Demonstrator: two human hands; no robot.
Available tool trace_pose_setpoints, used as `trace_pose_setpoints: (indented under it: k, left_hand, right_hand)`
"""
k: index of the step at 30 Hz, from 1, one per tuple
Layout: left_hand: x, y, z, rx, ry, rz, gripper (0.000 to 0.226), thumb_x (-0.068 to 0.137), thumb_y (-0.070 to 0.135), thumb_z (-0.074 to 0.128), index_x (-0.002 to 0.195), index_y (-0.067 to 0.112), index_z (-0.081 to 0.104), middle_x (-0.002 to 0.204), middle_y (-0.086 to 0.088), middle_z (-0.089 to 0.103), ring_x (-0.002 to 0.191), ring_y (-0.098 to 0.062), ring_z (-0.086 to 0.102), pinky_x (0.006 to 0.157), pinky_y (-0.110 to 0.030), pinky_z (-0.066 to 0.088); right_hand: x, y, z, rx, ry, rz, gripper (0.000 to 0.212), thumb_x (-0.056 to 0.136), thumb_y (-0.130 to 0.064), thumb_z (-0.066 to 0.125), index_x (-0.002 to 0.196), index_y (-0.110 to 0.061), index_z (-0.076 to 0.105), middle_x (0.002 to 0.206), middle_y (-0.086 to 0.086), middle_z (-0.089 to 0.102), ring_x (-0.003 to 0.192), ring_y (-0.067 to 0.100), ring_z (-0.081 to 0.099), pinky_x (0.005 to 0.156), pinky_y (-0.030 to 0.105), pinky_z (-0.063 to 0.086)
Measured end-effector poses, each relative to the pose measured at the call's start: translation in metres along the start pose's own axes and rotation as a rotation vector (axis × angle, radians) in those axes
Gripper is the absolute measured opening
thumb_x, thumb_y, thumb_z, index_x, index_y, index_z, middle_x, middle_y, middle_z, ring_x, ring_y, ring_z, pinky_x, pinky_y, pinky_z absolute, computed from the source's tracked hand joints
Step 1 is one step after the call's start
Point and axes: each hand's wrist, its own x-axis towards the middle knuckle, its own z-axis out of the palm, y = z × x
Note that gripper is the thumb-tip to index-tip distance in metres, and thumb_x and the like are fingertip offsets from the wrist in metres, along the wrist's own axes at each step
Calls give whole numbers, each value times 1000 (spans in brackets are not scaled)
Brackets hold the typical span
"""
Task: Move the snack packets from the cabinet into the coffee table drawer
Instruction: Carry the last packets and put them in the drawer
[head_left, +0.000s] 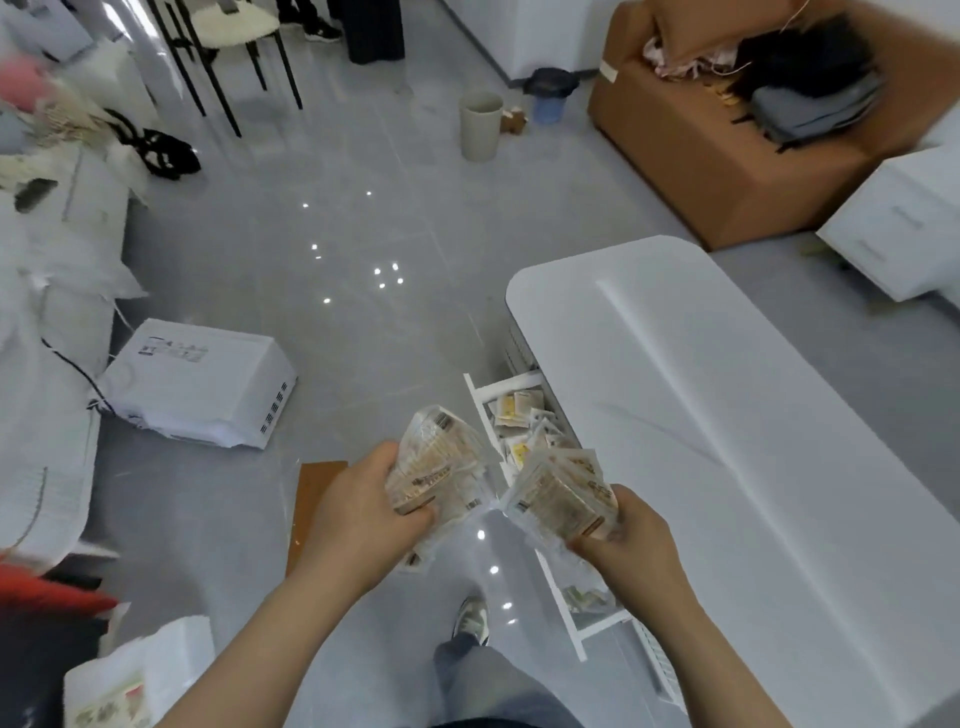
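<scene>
my right hand (621, 535), gripping a fan of snack packets (561, 493), hangs right over the open coffee table drawer (485, 415) at lower centre, nearer than my left hand (363, 509) clutching its own bundle (441, 467).

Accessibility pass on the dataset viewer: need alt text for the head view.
Seen from above, a person's left hand grips a stack of snack packets and the right hand a second stack, close to the open drawer of a white coffee table. Loose packets lie in the drawer. A white boxy appliance sits on the grey floor, left.
</scene>
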Motion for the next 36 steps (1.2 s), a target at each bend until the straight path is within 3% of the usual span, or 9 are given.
trace_pose_setpoints:
  k: [3, 6, 12, 15, 21, 28, 31, 36]
  left_hand:
    - [38, 14, -5, 20, -17, 22, 23, 72, 19, 73, 86, 25, 56, 76, 11, 63, 68, -1, 57, 52, -20, 40]
    - [72, 29, -5, 15, -28, 53, 26, 69, 17, 73, 89, 22, 58, 78, 9, 65, 70, -5, 60, 62, -30, 49]
    - [140, 51, 2, 57, -136, 135, 25, 67, 20, 74, 83, 20, 55, 74, 6, 64, 68, -12, 60, 60, -33, 47]
    - [184, 63, 8, 79, -194, 202, 26, 67, 19, 74, 79, 19, 51, 72, 5, 62, 68, -15, 58, 56, -30, 42]
    - [286, 88, 19, 123, -396, 348, 28, 68, 15, 74, 76, 27, 51, 74, 10, 62, 68, -7, 58, 55, -25, 41]
    - [378, 114, 42, 310, -617, 601, 27, 68, 19, 73, 77, 15, 48, 67, 3, 58, 63, -16, 55, 55, -31, 42]
    - [397, 117, 63, 353, -655, 661, 29, 69, 19, 73, 85, 11, 51, 73, 0, 61, 71, -24, 58, 62, -37, 46]
    - [402, 99, 105, 342, -697, 686, 31, 68, 18, 72, 77, 11, 43, 67, -3, 56, 66, -27, 54, 56, -36, 42]
  right_hand:
    - [26, -12, -5, 16, 19, 0, 39, 68, -5, 73, 75, -38, 53, 72, -14, 62, 68, -5, 59, 52, 8, 40]
    - [49, -18, -12, -1, 41, 32, 36, 68, -7, 73, 73, -36, 53, 75, -11, 62, 71, 5, 59, 56, 16, 40]
    - [74, -14, -26, 49, 188, 184, 27, 66, -5, 73, 77, -23, 57, 75, -4, 63, 69, 10, 60, 56, 27, 46]
    - [89, -11, -28, 72, 268, 262, 27, 67, -5, 74, 80, -23, 58, 79, -4, 63, 73, 10, 60, 60, 27, 46]
    - [131, -20, -11, 120, 444, 436, 27, 68, -8, 74, 82, -24, 57, 83, -2, 62, 77, 15, 59, 65, 33, 48]
    - [149, -31, 23, 219, 639, 702, 25, 68, -8, 72, 82, -23, 57, 84, 0, 63, 75, 16, 59, 60, 31, 46]
    - [151, -28, 35, 256, 708, 737, 28, 69, -7, 71, 83, -27, 58, 86, -1, 64, 77, 13, 59, 60, 30, 45]
    - [153, -2, 57, 209, 697, 759, 31, 70, -12, 70, 78, -36, 52, 83, -3, 60, 75, 11, 57, 56, 23, 37]
